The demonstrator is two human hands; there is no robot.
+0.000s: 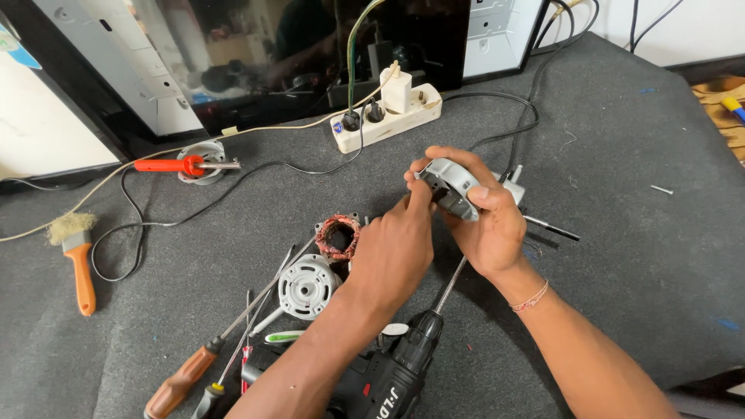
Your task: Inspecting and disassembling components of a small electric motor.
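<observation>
I hold the round grey metal motor end cover (pixel 454 186) up off the dark grey felt-covered bench (pixel 621 194), near the middle of the view and just below the white power strip (pixel 388 116). My right hand (pixel 489 229) wraps it from below and behind, thumb laid across the near rim and fingers curled over the far edge, so the cover sits tilted with its hollow side toward me. My left hand (pixel 396 252) comes in from the left with its fingertips bunched together and pressed to the cover's rim; whether they pinch a small part there I cannot tell, since my own knuckles hide it. To do this well, I judge I should keep the right hand as the steady clamp and let only the left fingertips work, keeping the cover turned so light falls inside. The copper-wound stator with reddish windings (pixel 338 236) and the pale grey finned round housing (pixel 308 287) lie just beside my left wrist, and the black cordless drill (pixel 388 372) lies under my forearms with its long bit (pixel 452 283) reaching up beneath my right hand, so I should keep my elbows quiet so as not to knock them. The wooden-handled screwdriver (pixel 194 372) lies well to the left.
</observation>
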